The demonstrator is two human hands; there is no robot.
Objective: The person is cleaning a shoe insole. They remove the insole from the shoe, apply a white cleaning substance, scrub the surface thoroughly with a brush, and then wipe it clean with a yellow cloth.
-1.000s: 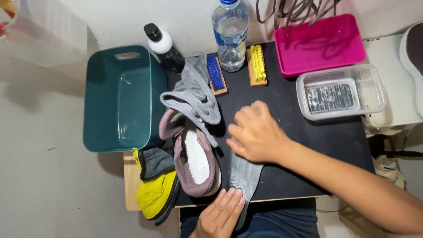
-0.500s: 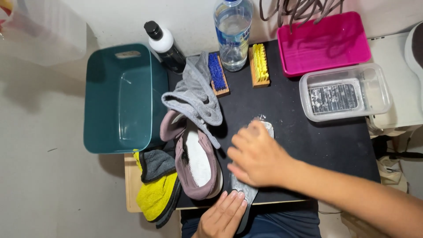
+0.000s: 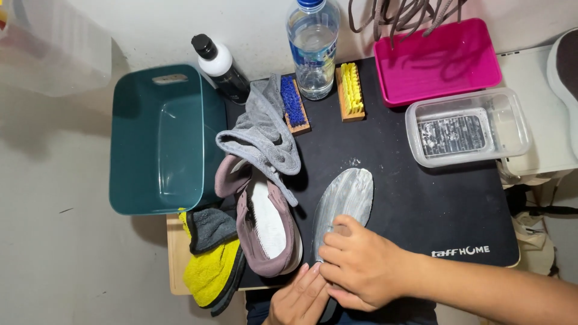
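Pressing down on the near half of a grey shoe insole (image 3: 344, 198), the right hand (image 3: 361, 268) lay with fingers curled over the sole's edge, gripping it against the black mat (image 3: 421, 198). The left hand (image 3: 299, 295) lay flat and unclenched, fingertips touching the insole's near end just beside the right hand. Just left of both hands stood a mauve shoe (image 3: 265, 225), with a grey cloth (image 3: 262, 135) draped over its far end. Farther left of the hands lay a yellow-and-grey cloth (image 3: 211, 265) and a teal tub (image 3: 159, 138). Beyond the hands lay a blue brush (image 3: 294, 103), a yellow brush (image 3: 350, 91), a water bottle (image 3: 311, 48) and a black bottle (image 3: 221, 71). Beyond and to the right of the right hand were a clear container (image 3: 466, 127) and a pink tray (image 3: 436, 60).
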